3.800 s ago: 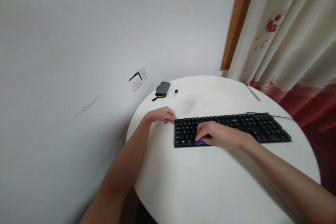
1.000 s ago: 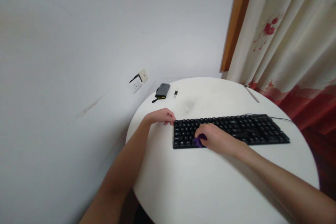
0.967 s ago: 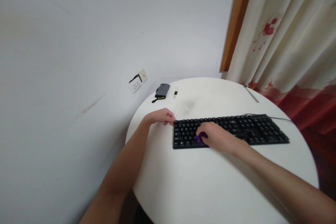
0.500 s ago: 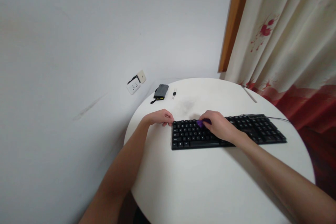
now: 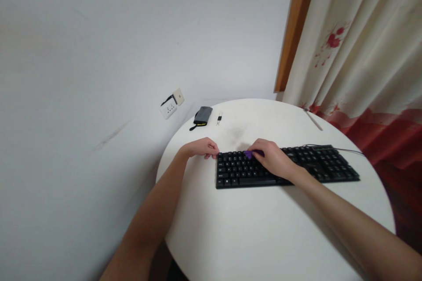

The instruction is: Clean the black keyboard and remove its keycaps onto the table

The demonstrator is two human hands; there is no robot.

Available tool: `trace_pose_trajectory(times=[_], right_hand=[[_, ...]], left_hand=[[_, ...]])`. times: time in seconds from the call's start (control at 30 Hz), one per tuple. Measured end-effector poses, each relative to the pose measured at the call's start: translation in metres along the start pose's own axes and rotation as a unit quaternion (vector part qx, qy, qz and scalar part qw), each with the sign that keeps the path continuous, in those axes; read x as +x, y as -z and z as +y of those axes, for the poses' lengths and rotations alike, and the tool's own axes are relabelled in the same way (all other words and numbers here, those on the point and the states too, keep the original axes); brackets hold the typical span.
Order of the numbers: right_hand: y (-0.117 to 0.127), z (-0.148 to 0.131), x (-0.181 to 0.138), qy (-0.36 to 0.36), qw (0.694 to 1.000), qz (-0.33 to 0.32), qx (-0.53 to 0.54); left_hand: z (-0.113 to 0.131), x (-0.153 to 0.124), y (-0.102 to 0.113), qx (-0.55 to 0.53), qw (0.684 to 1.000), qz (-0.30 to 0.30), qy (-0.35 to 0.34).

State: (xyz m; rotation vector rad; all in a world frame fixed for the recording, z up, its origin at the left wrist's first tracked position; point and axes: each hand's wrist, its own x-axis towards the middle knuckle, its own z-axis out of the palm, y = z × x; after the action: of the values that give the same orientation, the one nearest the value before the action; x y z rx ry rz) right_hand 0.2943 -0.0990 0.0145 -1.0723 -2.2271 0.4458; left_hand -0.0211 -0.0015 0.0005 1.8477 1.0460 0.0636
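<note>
A black full-size keyboard [image 5: 257, 181] lies flat on the round white table [image 5: 263, 228]. At its upper left corner my left hand [image 5: 204, 146] is closed, with thumb and fingertips on the edge. My right hand [image 5: 271, 156] reaches over the middle of the keys, its fingers pinched around a small crumpled purple wad [image 5: 248, 154]. That wad touches the upper rows of keys left of the hand; whether it is cloth or something else I cannot tell. My right hand and wrist hide some of the central keys.
At the back left lie a folded grey pouch [image 5: 202, 115] and a small clear item with a black band [image 5: 219, 118]. A thin stick-like tool [image 5: 314, 120] rests near the right rim. The keyboard cable [image 5: 349, 150] trails right. Wall and curtain [image 5: 356, 52] border the table.
My right hand has shifted slightly left along the upper keys with the purple wad. My left hand stays at the keyboard's corner.
</note>
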Motion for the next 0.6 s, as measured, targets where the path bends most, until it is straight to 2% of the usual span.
trace_pose_trajectory(times=[0.07,0.13,0.3,0.4,0.5,0.6], right_hand=[[-0.006,-0.007,-0.001,0.023,0.999,-0.037,0.02],[-0.006,-0.003,-0.001,0.004,0.999,-0.046,-0.005],[0.01,0.033,0.002,-0.119,0.985,0.004,-0.127],[0.016,0.043,0.002,-0.155,0.974,0.044,-0.161],[0.012,0.031,0.001,-0.122,0.983,0.06,-0.126],[0.003,0.011,0.001,-0.038,0.998,0.012,-0.04]], left_hand=[[0.0,0.0,0.0,0.0,1.0,0.0,0.0],[0.0,-0.001,0.0,0.0,1.0,0.0,-0.001],[-0.001,0.001,0.0,-0.005,1.0,-0.002,-0.002],[-0.002,0.001,0.001,-0.003,1.0,-0.002,-0.001],[0.0,0.0,0.001,0.0,1.0,-0.002,-0.005],[0.002,0.0,0.0,0.0,1.0,0.0,-0.005]])
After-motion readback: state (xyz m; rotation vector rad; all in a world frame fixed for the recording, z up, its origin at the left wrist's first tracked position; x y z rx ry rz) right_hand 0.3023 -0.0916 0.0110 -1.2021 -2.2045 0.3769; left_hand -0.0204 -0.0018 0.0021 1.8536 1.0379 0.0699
